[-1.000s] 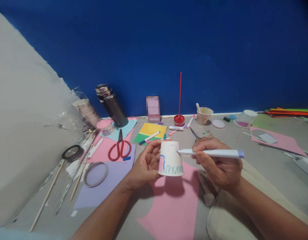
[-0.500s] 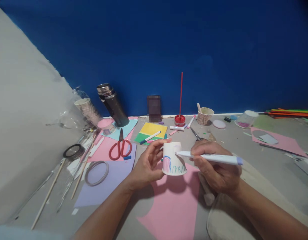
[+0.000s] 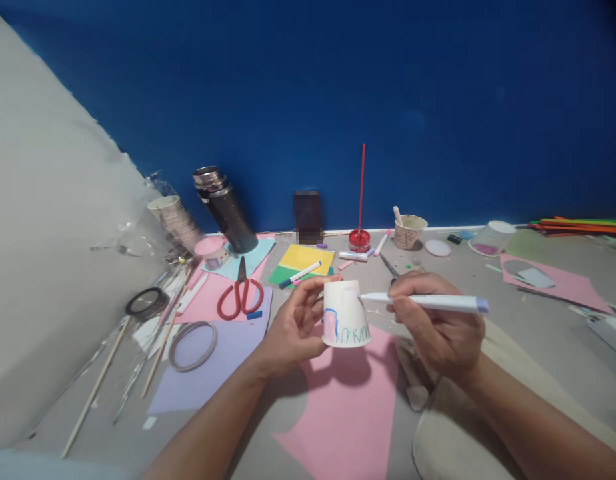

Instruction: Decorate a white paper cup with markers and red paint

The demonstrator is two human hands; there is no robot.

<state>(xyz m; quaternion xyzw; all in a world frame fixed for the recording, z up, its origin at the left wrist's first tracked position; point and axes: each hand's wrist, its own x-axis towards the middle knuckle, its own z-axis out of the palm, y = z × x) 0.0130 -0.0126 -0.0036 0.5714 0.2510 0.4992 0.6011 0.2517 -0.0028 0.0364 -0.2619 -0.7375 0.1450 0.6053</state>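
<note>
My left hand (image 3: 298,327) grips a white paper cup (image 3: 347,313) from its left side, upside down with the wide rim at the bottom. On the cup's wall are a pink shape outlined in blue, green zigzag strokes along the rim and a faint pale patch near the top. A white marker (image 3: 438,303) with a lilac end is pinched in my right hand (image 3: 433,327). Its tip points left, at the upper right of the cup; whether it touches is hard to tell. Under the cup lies cut pink paper (image 3: 353,407).
Red-handled scissors (image 3: 241,297), a tape roll (image 3: 193,347) and lilac paper (image 3: 188,393) lie to the left. Further back stand a dark thermos (image 3: 231,213), stacked cups (image 3: 175,223) and a red stick on a round base (image 3: 359,241). Several markers, another cup (image 3: 411,233) and pink paper (image 3: 563,280) are spread around.
The cup has shifted slightly left and up in my left hand's grip. The marker's tip has moved a little right and up along the cup's wall.
</note>
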